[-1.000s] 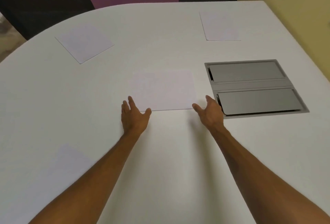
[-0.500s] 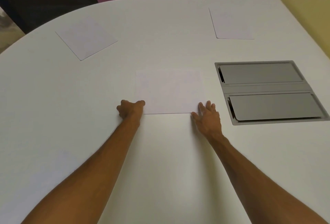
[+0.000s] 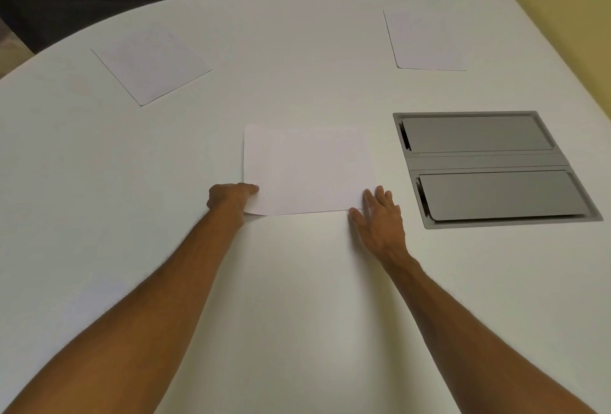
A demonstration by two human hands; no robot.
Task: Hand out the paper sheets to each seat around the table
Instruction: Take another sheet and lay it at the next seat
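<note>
Plainly the centre sheet (image 3: 307, 170) lies on the table (image 3: 297, 298), long axis left to right, just beyond both hands; the left hand (image 3: 229, 197) pinches its lifted near-left corner; the right hand (image 3: 380, 215) rests flat-fingered at the near-right corner, holding nothing. Any lift likely starts from the left.

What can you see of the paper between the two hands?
The middle paper is white, rectangular, lying long side toward the person on the white table, left of a grey hatch. Its near left corner curls up where the left hand pinches it; the right hand rests flat at its near right corner.
</note>
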